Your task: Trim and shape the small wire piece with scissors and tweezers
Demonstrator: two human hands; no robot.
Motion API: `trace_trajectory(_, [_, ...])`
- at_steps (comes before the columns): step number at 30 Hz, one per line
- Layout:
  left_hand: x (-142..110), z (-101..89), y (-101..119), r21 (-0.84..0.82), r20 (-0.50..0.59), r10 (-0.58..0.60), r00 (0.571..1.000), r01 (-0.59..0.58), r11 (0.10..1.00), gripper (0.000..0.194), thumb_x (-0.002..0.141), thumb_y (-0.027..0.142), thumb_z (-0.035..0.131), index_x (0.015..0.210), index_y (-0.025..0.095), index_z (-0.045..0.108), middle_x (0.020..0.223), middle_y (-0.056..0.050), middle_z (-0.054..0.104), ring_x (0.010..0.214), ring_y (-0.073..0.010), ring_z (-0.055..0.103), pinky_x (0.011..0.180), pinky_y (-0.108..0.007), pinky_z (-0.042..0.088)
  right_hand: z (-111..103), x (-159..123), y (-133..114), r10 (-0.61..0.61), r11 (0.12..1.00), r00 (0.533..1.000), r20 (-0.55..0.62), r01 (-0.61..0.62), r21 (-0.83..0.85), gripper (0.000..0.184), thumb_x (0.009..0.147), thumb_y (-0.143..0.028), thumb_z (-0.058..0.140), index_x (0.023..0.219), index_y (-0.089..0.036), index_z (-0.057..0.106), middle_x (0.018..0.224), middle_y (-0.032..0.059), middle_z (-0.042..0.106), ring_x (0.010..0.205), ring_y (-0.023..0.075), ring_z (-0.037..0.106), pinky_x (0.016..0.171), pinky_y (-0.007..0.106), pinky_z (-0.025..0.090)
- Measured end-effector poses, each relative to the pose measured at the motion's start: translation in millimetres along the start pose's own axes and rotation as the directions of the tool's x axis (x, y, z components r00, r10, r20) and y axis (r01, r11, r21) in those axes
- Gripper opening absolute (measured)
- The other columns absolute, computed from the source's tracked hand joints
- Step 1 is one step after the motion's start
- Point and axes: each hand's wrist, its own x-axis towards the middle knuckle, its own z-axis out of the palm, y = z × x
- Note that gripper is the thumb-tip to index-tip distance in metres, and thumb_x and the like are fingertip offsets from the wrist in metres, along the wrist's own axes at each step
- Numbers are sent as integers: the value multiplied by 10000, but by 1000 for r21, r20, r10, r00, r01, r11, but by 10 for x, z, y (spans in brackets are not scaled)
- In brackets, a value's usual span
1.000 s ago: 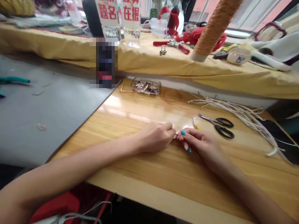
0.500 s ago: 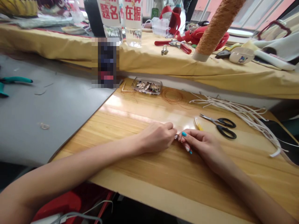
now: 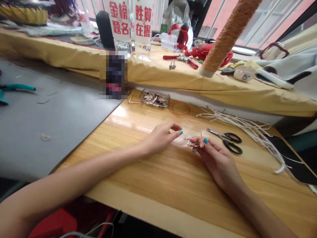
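Note:
Both of my hands rest on the wooden table (image 3: 158, 185). My left hand (image 3: 162, 136) has its thumb and forefinger pinched together, and whatever it holds is too fine to make out. My right hand (image 3: 213, 155) pinches a small pale piece (image 3: 188, 141) between its fingertips. The two hands are a few centimetres apart. Black-handled scissors (image 3: 229, 141) lie just right of my right hand.
A clear box of small beads (image 3: 155, 98) and a coil of thin copper wire (image 3: 180, 108) lie further back. White cords (image 3: 247, 124) spread to the right. A grey mat (image 3: 49, 112) covers the left side. Behind is a yellow-clothed bench (image 3: 173, 76) with red pliers (image 3: 180, 59).
My hands were touching fingertip to fingertip; now they have come apart, the left hand lifting slightly and its fingers loosening. The camera has tilted up a little.

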Motion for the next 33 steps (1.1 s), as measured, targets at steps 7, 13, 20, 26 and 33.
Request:
trace_trajectory(7, [6, 20, 20, -441, 461, -22, 887, 251, 862, 563, 635, 188, 628, 1141, 170, 381, 1050, -91, 546, 672, -80, 547, 535, -174, 392, -39, 30, 39, 109, 974, 984, 141, -134, 183, 115, 711, -277, 580, 637, -189, 564, 705, 1, 539, 709, 110, 496, 708, 234, 417])
trace_trajectory(13, [7, 39, -15, -382, 356, -39, 934, 184, 906, 251, 712, 226, 543, 945, 137, 524, 661, 24, 537, 457, -21, 418, 404, -131, 300, -7, -15, 12, 102, 994, 991, 89, -98, -49, 145, 719, -341, 562, 726, -195, 558, 684, 3, 497, 648, 118, 470, 635, 240, 411])
trace_trajectory(20, [51, 38, -14, -432, 363, -142, 921, 301, 850, 143, 738, 190, 478, 835, 100, 536, 715, -2, 583, 341, 3, 380, 327, -136, 275, -108, 30, -30, -70, 891, 996, -62, 34, -453, 211, 777, -387, 459, 771, -187, 526, 608, -2, 486, 574, 127, 474, 582, 258, 410])
trace_trajectory(26, [55, 47, -48, -497, 262, -145, 954, 262, 827, 231, 769, 183, 443, 992, 123, 447, 760, -17, 604, 316, 3, 374, 294, -126, 270, -573, 180, -70, -409, 28, 905, 116, 140, -990, 272, 791, -294, 379, 962, -141, 527, 1031, 126, 522, 997, 255, 450, 868, 397, 329])
trace_trajectory(33, [27, 53, -61, -450, 145, -180, 973, 227, 864, 111, 775, 226, 463, 810, 123, 441, 773, -30, 617, 312, 12, 378, 292, -119, 240, -1054, 284, -133, -184, -199, 976, 116, 79, -977, 323, 759, -243, 358, 990, -141, 561, 971, 130, 573, 905, 260, 521, 801, 380, 396])
